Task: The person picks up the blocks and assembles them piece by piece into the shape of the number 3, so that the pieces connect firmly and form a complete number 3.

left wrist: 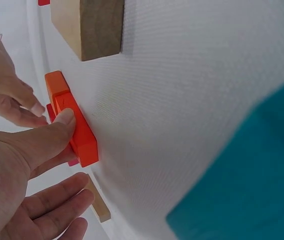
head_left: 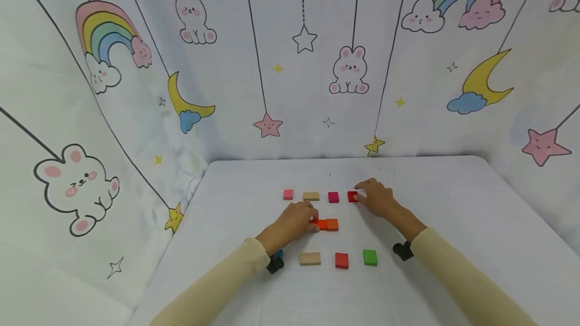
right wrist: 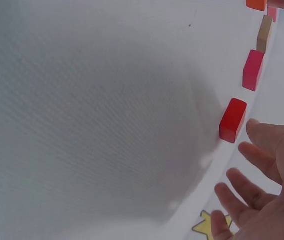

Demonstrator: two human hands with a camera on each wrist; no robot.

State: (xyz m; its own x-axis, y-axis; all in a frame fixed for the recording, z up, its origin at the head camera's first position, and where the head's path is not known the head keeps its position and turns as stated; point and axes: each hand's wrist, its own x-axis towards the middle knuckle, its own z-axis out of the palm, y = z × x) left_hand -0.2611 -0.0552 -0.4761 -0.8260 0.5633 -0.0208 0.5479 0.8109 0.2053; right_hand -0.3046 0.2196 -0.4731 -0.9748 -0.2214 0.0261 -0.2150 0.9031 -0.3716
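My left hand (head_left: 294, 223) pinches an orange-red block (left wrist: 84, 137) between thumb and fingers at the middle of the table. End to end with it lies an orange block (head_left: 333, 225). Close to a red block (head_left: 352, 196), at the right end of the back row, is my right hand (head_left: 376, 197). In the right wrist view its fingers are spread, and the thumb is slightly apart from that red block. The back row also has a pink block (head_left: 288, 194), a tan block (head_left: 311, 196) and a crimson block (right wrist: 253, 70).
Along the front lie another tan block (head_left: 310, 259), a second red block (head_left: 342, 260) and a green block (head_left: 370, 257). A teal block (left wrist: 252, 180) is partly hidden by the left wrist in the head view. Patterned cloth (head_left: 235, 64) hangs behind the white table (head_left: 244, 180).
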